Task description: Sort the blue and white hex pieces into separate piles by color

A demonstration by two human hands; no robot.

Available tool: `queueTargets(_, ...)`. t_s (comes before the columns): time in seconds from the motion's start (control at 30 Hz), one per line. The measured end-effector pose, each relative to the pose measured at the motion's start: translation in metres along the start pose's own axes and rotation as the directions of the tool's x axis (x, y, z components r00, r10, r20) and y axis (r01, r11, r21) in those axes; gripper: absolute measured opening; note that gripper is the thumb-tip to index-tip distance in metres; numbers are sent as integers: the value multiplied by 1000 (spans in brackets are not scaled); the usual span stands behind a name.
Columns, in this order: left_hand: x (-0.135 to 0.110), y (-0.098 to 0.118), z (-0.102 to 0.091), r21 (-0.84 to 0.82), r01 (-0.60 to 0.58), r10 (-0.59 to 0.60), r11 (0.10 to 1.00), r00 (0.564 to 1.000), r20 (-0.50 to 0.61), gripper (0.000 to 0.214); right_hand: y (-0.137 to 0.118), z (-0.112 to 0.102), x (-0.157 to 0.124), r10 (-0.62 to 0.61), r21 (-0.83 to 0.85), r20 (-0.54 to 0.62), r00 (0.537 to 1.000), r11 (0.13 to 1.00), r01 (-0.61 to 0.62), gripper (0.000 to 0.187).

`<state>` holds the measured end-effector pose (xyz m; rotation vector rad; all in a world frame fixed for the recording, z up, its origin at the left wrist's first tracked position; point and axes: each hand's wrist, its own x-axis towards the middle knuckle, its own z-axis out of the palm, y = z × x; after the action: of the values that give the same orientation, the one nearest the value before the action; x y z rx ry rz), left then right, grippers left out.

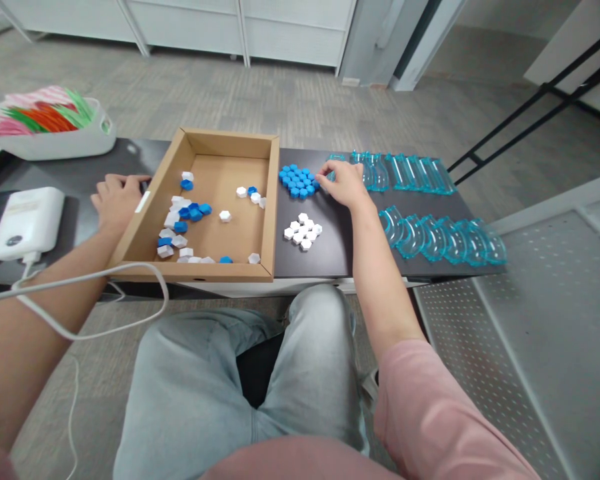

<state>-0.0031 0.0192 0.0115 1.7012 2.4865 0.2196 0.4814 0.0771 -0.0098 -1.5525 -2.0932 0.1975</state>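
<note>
My right hand (344, 181) is at the right edge of a flat cluster of blue hexagonal pieces (298, 181), its thumb and fingertips pinched on a blue piece there. Just below, a smaller group of white hexagonal pieces (303, 232) sits on the dark table. A shallow cardboard box (230, 150) stands left of both groups, with loose blue pieces (194, 212) and white pieces (225, 216) scattered inside. Outside the box's left wall my left hand (117, 201) rests on the table, fingers spread; its fingertips are partly hidden by the wall.
Rows of clear teal plastic parts (420, 175) and curved teal parts (443, 240) lie at the table's right. A white basket (55, 143) of colourful fuzzy sticks stands far left. Near it is a white device (29, 223), whose cable (105, 270) loops over my left forearm.
</note>
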Motion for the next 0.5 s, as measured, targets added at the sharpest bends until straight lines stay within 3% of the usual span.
queueTargets(0.27,2,-4,3,2,-15,15,1000,1000,-6,77,-1,0,0,-5,0,12,1000,1000,5,11)
queueTargets(0.5,3,-5,3,-31,-52,52,998,999,4,73,-9,1,-3,-33,50,-103,994,998,38,9)
